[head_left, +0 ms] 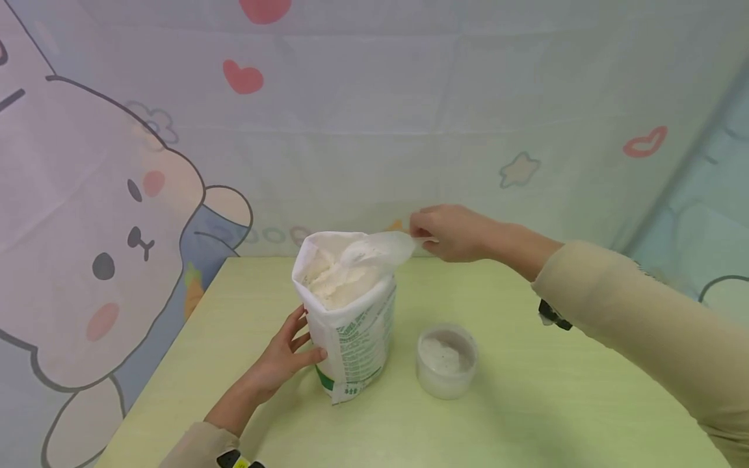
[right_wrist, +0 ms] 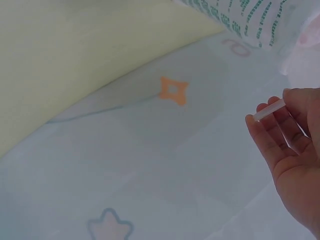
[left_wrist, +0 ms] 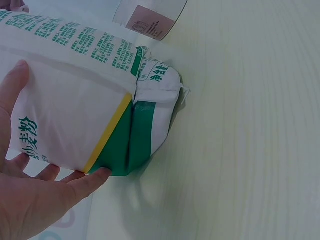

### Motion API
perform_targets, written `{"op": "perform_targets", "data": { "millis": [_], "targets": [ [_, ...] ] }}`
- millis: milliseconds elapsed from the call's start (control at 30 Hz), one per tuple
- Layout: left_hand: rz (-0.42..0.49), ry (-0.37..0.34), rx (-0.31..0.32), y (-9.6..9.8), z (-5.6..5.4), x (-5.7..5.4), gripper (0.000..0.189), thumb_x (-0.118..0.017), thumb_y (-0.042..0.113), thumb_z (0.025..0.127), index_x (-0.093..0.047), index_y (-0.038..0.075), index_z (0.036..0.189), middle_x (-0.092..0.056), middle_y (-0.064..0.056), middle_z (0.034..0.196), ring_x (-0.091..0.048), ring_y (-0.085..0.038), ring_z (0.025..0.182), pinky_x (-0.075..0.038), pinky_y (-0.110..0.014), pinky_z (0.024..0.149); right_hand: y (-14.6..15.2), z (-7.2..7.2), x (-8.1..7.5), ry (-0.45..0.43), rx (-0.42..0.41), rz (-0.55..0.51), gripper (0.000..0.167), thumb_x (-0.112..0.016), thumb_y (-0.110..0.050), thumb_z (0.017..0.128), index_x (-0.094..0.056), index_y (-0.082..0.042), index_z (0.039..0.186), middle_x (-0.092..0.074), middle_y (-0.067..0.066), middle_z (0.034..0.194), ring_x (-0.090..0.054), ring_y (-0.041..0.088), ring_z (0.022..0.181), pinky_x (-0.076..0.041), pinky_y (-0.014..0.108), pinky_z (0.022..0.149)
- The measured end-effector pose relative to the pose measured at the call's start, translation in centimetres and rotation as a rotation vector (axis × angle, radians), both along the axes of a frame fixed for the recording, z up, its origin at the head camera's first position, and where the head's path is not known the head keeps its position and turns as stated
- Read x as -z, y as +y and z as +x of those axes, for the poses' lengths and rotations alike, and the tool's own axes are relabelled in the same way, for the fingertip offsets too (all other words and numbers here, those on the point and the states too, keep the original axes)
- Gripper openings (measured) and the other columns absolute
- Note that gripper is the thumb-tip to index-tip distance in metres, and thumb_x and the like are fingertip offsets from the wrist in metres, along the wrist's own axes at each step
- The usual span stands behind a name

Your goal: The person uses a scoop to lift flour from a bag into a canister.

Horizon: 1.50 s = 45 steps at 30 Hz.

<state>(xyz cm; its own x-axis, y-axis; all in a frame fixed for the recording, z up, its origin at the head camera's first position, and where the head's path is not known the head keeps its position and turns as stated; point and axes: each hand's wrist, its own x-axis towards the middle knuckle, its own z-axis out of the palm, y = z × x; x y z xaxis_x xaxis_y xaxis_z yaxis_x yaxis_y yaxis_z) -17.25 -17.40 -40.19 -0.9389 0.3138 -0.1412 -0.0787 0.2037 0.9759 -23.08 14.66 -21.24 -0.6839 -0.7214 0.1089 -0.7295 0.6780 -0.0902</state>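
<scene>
A white bag of flour (head_left: 359, 338) with green print stands upright, its top rolled open and pale flour (head_left: 336, 279) inside. My left hand (head_left: 283, 357) holds the bag's side, thumb on one face and fingers spread round the edge; the left wrist view shows this hand (left_wrist: 45, 195) near the bag's green and yellow lower band (left_wrist: 117, 135). Above the bag's right rim, my right hand (head_left: 453, 232) pinches the handle of a translucent scoop (head_left: 393, 247), whose bowl lies over the bag's mouth. In the right wrist view, only the handle's end (right_wrist: 270, 109) shows between the fingers.
Right of the bag, a clear round tub (head_left: 446, 383) holds some white powder (head_left: 443, 355); a label (left_wrist: 150, 22) shows on it. Everything stands on a pale yellow-green table (head_left: 562, 390). Behind it hangs a cloth (head_left: 374, 130) printed with cartoons.
</scene>
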Motion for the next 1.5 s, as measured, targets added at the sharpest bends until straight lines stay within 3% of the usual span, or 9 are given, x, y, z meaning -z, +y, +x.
{"op": "perform_targets", "data": {
  "millis": [467,667,967,1500],
  "targets": [
    [-0.001,-0.001,-0.002,-0.1,0.0,0.0,0.092,-0.072,0.021,0.08,-0.01,0.034,0.146,-0.009,-0.006,0.154,-0.014,-0.039,0.139,-0.03,-0.061,0.101,4.6,0.6,-0.1,0.023,0.053,-0.005,0.01,-0.058,0.0,0.085,-0.057,-0.006,0.092,-0.057,0.004,0.086,-0.048,0.016,0.073,-0.044,0.032,0.068],
    [-0.004,-0.008,-0.011,-0.3,-0.1,0.1,0.093,-0.074,0.022,0.078,-0.011,0.035,0.146,-0.01,-0.006,0.153,-0.016,-0.039,0.138,-0.03,-0.06,0.101,6.3,1.1,0.9,0.021,0.076,-0.014,0.01,-0.059,0.0,0.085,-0.055,-0.007,0.09,-0.054,0.001,0.083,-0.045,0.015,0.071,-0.04,0.031,0.065],
    [-0.005,-0.011,-0.027,-0.6,-0.2,0.2,0.094,-0.075,0.022,0.077,-0.011,0.034,0.146,-0.011,-0.005,0.153,-0.017,-0.038,0.138,-0.03,-0.06,0.101,8.5,1.3,2.7,0.017,0.09,-0.044,0.011,-0.061,0.0,0.084,-0.054,-0.008,0.088,-0.054,-0.001,0.082,-0.049,0.014,0.073,-0.044,0.031,0.065],
    [0.009,-0.01,-0.023,-0.6,-0.1,0.2,0.093,-0.074,0.022,0.078,-0.011,0.036,0.145,-0.011,-0.003,0.153,-0.016,-0.037,0.139,-0.03,-0.059,0.102,10.3,2.4,5.9,0.017,0.081,0.012,0.02,-0.064,0.004,0.079,-0.051,-0.011,0.084,-0.047,-0.004,0.078,-0.042,0.011,0.068,-0.04,0.027,0.061]
  ]
}}
